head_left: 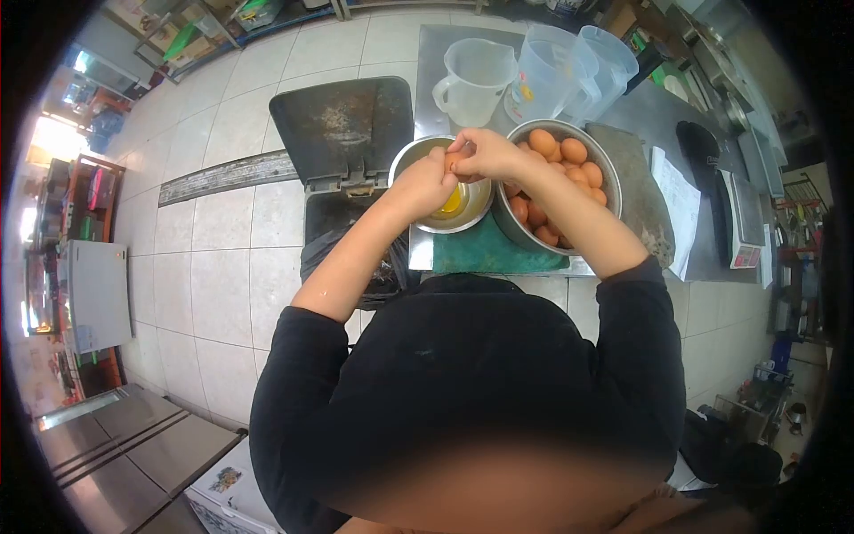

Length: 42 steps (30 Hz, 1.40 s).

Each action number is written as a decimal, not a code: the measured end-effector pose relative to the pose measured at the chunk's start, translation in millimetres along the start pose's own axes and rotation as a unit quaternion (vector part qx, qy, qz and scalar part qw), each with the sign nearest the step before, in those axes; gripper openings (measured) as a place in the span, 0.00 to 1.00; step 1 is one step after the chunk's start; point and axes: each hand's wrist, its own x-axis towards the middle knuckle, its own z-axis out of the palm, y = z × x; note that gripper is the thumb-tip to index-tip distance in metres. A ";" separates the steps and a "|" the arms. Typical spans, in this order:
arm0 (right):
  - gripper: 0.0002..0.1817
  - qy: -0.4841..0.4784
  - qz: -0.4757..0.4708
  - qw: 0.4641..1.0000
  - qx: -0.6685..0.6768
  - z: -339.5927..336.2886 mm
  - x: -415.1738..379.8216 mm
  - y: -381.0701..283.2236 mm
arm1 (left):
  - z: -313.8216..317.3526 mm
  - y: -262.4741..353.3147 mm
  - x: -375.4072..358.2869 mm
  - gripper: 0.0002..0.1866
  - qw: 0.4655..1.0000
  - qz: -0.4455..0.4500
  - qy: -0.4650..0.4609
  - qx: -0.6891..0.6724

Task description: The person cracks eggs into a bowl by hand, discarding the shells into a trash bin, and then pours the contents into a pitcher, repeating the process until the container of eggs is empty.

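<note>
Both hands pinch one brown egg [454, 164] with their fingertips. The left hand [430, 185] and the right hand [487, 153] meet around it, so most of its smooth shell is hidden. I can't tell if it is cracked. The egg is above a round, shiny metal bowl [407, 157], where a runny yellow yolk [452, 204] shows.

Just beside the bowl is a deep, round metal pot [616, 182] full of brown eggs [574, 150]. The right arm goes over the pot and covers some of them. A soft green cloth [498, 247] lies under the bowl and pot. A rough gray cloth [642, 191] lies by the pot, then white paper [674, 212] and a flat scale [745, 221].

Behind, see-through plastic jugs [479, 82] stand on the smooth metal table [433, 53]. On the other side, a bin [342, 120] has its dirty lid up, near the left arm.
</note>
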 end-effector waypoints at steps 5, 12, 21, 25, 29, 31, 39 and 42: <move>0.15 -0.001 -0.241 0.932 -0.272 -8.7 3.1 3.5 | -0.4 -25.0 0.2 0.18 0.996 0.079 0.013 0.040; 0.19 0.044 -0.388 0.712 -0.583 -5.2 1.6 8.7 | -12.6 -25.5 -12.9 0.23 0.970 0.047 0.009 0.240; 0.25 0.145 -0.445 0.816 -0.339 16.8 -46.1 -61.2 | -29.7 -25.2 -66.8 0.27 0.841 -0.069 0.044 -0.535; 0.18 0.118 0.014 0.871 -0.477 -40.6 -65.1 -29.7 | -8.8 -131.1 -117.5 0.37 0.943 -0.161 0.067 -0.283; 0.19 0.154 -0.118 0.821 -0.538 -21.6 -65.1 21.1 | 5.9 -115.2 -131.1 0.46 0.934 -0.322 0.075 0.139; 0.21 0.148 -0.051 0.755 -0.637 -10.2 -58.4 25.8 | 8.2 -120.8 -124.3 0.45 0.956 -0.278 0.087 0.024; 0.19 0.165 -0.109 0.968 -0.153 -38.5 -75.1 23.5 | -4.5 -104.4 -101.6 0.36 0.965 -0.142 0.138 -0.174; 0.19 0.116 -0.045 0.980 0.157 -34.8 -61.0 19.7 | -10.4 -85.9 -82.6 0.33 0.972 -0.076 0.174 -0.140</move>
